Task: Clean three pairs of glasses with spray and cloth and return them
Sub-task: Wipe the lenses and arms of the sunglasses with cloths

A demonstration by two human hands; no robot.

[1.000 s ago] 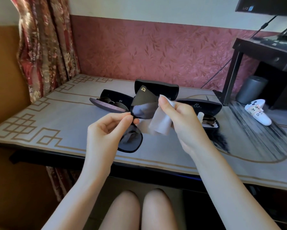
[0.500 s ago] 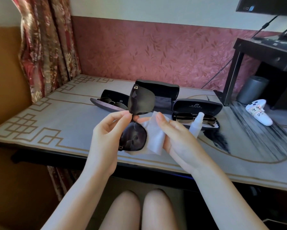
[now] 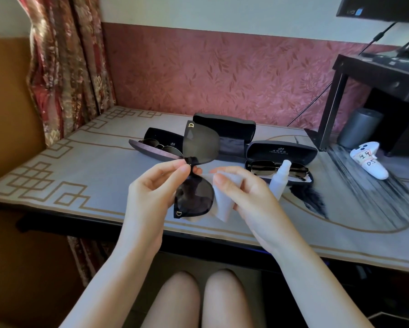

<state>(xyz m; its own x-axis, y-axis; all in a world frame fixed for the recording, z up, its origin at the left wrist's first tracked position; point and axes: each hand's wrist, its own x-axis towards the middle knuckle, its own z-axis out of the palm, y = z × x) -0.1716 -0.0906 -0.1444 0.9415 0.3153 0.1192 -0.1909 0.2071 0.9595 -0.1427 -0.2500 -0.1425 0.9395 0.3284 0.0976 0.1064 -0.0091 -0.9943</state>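
Sunglasses [image 3: 194,197] stand on end, pinched at the bridge by the left hand [image 3: 151,192] above the table's [image 3: 80,162] near edge; the right hand [image 3: 248,197] just beside grips a cloth [image 3: 223,207]; beyond its knuckles, a spray bottle [image 3: 280,176]

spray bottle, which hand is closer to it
Right. The right hand, holding the cloth, is just beside the spray bottle; the left hand pinches the sunglasses farther away.

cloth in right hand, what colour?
White cloth, held in the right hand; head view.
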